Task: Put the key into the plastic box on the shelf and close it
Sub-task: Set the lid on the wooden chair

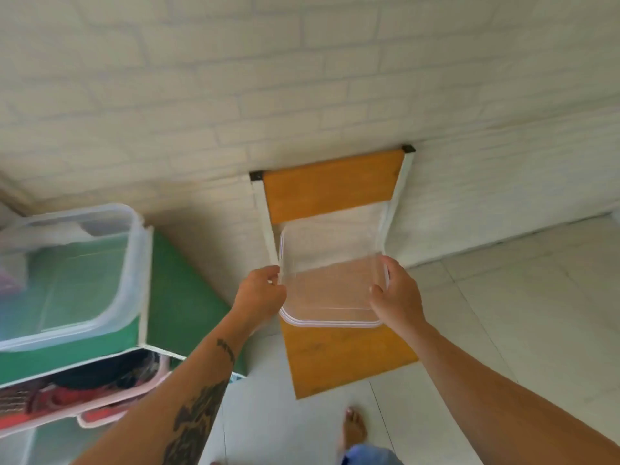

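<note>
I hold a clear plastic box [330, 280] with both hands, just above the orange top board of a small shelf [332, 186] that stands against the white brick wall. My left hand [260, 290] grips the box's left rim. My right hand [396, 293] grips its right rim. The box looks transparent; I cannot tell whether a lid is on it. No key is visible in the box or in my hands.
A green-topped rack [174, 297] stands to the left with a large clear storage tub [73, 276] on top and a basket of clothes [84, 394] below. White floor tiles [520, 313] spread to the right. My bare foot [354, 427] is below the shelf.
</note>
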`<action>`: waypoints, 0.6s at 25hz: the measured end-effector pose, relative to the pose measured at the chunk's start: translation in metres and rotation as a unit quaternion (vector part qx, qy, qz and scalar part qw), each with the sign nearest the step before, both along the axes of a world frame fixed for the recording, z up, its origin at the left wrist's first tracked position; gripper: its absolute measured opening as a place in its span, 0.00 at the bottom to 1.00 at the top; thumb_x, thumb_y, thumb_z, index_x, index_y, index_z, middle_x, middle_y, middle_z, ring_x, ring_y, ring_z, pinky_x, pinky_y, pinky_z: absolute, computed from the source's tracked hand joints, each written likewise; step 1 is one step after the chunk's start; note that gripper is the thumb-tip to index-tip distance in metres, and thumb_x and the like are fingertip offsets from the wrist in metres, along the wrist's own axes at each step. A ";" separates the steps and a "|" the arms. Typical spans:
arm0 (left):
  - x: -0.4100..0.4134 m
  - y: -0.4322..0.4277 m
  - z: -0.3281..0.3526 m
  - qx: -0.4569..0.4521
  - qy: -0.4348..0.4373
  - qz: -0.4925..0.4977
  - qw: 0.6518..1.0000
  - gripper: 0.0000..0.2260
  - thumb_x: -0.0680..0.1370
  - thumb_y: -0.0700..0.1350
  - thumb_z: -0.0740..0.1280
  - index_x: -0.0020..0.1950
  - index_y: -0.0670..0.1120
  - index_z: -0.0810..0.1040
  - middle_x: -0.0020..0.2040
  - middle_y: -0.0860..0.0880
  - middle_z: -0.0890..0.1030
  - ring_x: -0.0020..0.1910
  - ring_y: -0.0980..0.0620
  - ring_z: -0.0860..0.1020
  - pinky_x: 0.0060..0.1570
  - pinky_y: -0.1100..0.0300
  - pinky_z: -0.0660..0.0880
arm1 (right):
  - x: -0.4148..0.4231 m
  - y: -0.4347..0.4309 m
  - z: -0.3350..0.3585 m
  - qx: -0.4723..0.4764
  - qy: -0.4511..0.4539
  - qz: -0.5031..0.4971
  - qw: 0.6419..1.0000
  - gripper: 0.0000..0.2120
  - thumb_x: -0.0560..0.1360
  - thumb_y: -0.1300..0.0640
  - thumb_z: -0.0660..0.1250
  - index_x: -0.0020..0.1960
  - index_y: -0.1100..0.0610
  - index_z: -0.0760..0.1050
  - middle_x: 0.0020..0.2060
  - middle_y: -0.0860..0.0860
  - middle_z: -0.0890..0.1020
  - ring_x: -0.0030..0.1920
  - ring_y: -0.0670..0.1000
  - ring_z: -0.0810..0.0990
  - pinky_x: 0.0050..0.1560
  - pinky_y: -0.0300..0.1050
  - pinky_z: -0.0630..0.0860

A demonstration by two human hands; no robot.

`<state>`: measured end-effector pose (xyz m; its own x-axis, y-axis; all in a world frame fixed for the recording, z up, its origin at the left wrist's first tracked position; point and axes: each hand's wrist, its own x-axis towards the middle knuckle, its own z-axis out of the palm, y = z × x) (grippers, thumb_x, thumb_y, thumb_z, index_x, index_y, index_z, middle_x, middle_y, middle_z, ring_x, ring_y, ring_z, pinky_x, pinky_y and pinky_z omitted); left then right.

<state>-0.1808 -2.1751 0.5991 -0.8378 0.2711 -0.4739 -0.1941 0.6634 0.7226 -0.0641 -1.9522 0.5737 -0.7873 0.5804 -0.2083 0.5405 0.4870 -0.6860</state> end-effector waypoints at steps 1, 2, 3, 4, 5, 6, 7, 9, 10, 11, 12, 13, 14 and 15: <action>0.001 0.012 -0.015 -0.009 -0.020 -0.009 1.000 0.20 0.72 0.41 0.64 0.62 0.52 0.81 0.57 0.52 0.83 0.53 0.49 0.82 0.45 0.62 0.76 | 0.001 0.012 -0.016 0.003 -0.024 0.004 1.000 0.31 0.76 0.61 0.64 0.77 0.52 0.61 0.74 0.51 0.70 0.72 0.54 0.70 0.68 0.50 0.71; -0.001 0.023 -0.031 -0.016 -0.039 -0.017 0.999 0.19 0.72 0.40 0.64 0.60 0.53 0.82 0.55 0.53 0.84 0.52 0.48 0.82 0.42 0.63 0.76 | 0.001 0.022 -0.032 0.007 -0.045 0.008 0.999 0.31 0.75 0.61 0.65 0.77 0.52 0.62 0.73 0.52 0.71 0.71 0.55 0.71 0.67 0.51 0.72; -0.003 0.032 -0.048 -0.023 -0.058 -0.022 0.998 0.19 0.72 0.39 0.64 0.59 0.53 0.83 0.53 0.52 0.85 0.52 0.47 0.82 0.40 0.63 0.77 | -0.001 0.031 -0.050 0.010 -0.064 0.012 0.998 0.31 0.75 0.60 0.65 0.76 0.53 0.63 0.72 0.52 0.73 0.70 0.56 0.72 0.66 0.53 0.73; -0.006 0.039 -0.065 -0.030 -0.076 -0.022 0.996 0.19 0.72 0.38 0.63 0.58 0.53 0.83 0.52 0.51 0.86 0.51 0.45 0.83 0.41 0.59 0.80 | -0.004 0.038 -0.067 0.012 -0.079 0.015 0.997 0.30 0.75 0.60 0.66 0.76 0.53 0.63 0.70 0.53 0.74 0.69 0.56 0.73 0.65 0.54 0.74; -0.009 0.044 -0.081 -0.034 -0.092 -0.016 0.995 0.19 0.72 0.37 0.62 0.58 0.52 0.83 0.51 0.50 0.86 0.51 0.43 0.83 0.45 0.53 0.82 | -0.007 0.043 -0.081 0.010 -0.091 0.016 0.996 0.30 0.75 0.60 0.67 0.75 0.53 0.64 0.69 0.53 0.75 0.68 0.56 0.73 0.65 0.54 0.74; -0.011 0.047 -0.098 -0.039 -0.108 -0.008 0.993 0.20 0.71 0.37 0.62 0.59 0.51 0.82 0.51 0.49 0.86 0.51 0.43 0.84 0.50 0.49 0.82 | -0.011 0.046 -0.095 0.007 -0.100 0.016 0.995 0.29 0.76 0.61 0.67 0.75 0.53 0.64 0.69 0.52 0.75 0.69 0.56 0.73 0.64 0.53 0.74; -0.013 0.050 -0.117 -0.044 -0.124 -0.001 0.991 0.21 0.72 0.36 0.62 0.61 0.50 0.81 0.52 0.49 0.86 0.50 0.43 0.84 0.51 0.48 0.82 | -0.015 0.049 -0.112 0.003 -0.108 0.017 0.994 0.29 0.76 0.61 0.67 0.75 0.53 0.64 0.69 0.52 0.74 0.69 0.56 0.72 0.64 0.52 0.73; -0.014 0.056 -0.154 -0.054 -0.146 0.004 0.988 0.22 0.73 0.36 0.64 0.67 0.47 0.77 0.58 0.48 0.83 0.48 0.46 0.82 0.46 0.54 0.80 | -0.022 0.053 -0.147 0.003 -0.121 0.023 0.992 0.29 0.76 0.62 0.68 0.75 0.53 0.65 0.70 0.52 0.74 0.69 0.56 0.72 0.64 0.50 0.73; -0.013 0.058 -0.171 -0.057 -0.155 0.013 0.986 0.24 0.74 0.36 0.65 0.70 0.46 0.74 0.62 0.47 0.81 0.50 0.47 0.81 0.45 0.57 0.78 | -0.026 0.054 -0.163 0.003 -0.127 0.028 0.992 0.29 0.76 0.62 0.69 0.75 0.53 0.65 0.70 0.52 0.74 0.69 0.56 0.73 0.63 0.49 0.73; -0.012 0.060 -0.187 -0.060 -0.167 0.027 0.984 0.27 0.74 0.36 0.65 0.73 0.46 0.71 0.66 0.47 0.78 0.54 0.47 0.80 0.47 0.58 0.77 | -0.029 0.055 -0.179 0.003 -0.133 0.030 0.991 0.29 0.76 0.62 0.69 0.75 0.53 0.65 0.69 0.52 0.75 0.69 0.56 0.73 0.63 0.49 0.73; -0.011 0.061 -0.200 -0.060 -0.179 0.040 0.981 0.28 0.74 0.36 0.66 0.75 0.46 0.68 0.69 0.47 0.76 0.56 0.48 0.79 0.49 0.60 0.76 | -0.032 0.055 -0.193 0.003 -0.140 0.034 0.990 0.29 0.76 0.62 0.69 0.75 0.54 0.65 0.69 0.52 0.75 0.69 0.56 0.73 0.62 0.49 0.74; -0.009 0.062 -0.211 -0.058 -0.194 0.050 0.978 0.29 0.74 0.36 0.66 0.76 0.45 0.66 0.71 0.47 0.74 0.53 0.50 0.79 0.47 0.63 0.75 | -0.034 0.055 -0.205 0.004 -0.146 0.039 0.989 0.29 0.76 0.61 0.69 0.75 0.54 0.65 0.70 0.52 0.75 0.69 0.56 0.73 0.63 0.49 0.74; -0.007 0.062 -0.221 -0.056 -0.206 0.056 0.975 0.29 0.75 0.36 0.66 0.77 0.45 0.65 0.73 0.47 0.72 0.47 0.55 0.78 0.40 0.66 0.73 | -0.036 0.055 -0.215 0.004 -0.150 0.043 0.988 0.29 0.76 0.61 0.69 0.75 0.54 0.64 0.70 0.52 0.74 0.69 0.56 0.73 0.63 0.49 0.74; -0.005 0.062 -0.230 -0.057 -0.214 0.060 0.973 0.30 0.76 0.36 0.65 0.77 0.45 0.64 0.74 0.47 0.71 0.41 0.59 0.75 0.33 0.69 0.71 | -0.040 0.054 -0.225 0.003 -0.153 0.046 0.987 0.30 0.76 0.61 0.69 0.75 0.54 0.64 0.70 0.52 0.74 0.69 0.56 0.73 0.64 0.49 0.74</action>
<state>-0.1862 -2.1130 0.3687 -0.5800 0.1091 -0.8073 -0.5416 0.6886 0.4822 -0.1038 -1.8979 0.3489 -0.7379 0.5110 -0.4410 0.6749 0.5479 -0.4944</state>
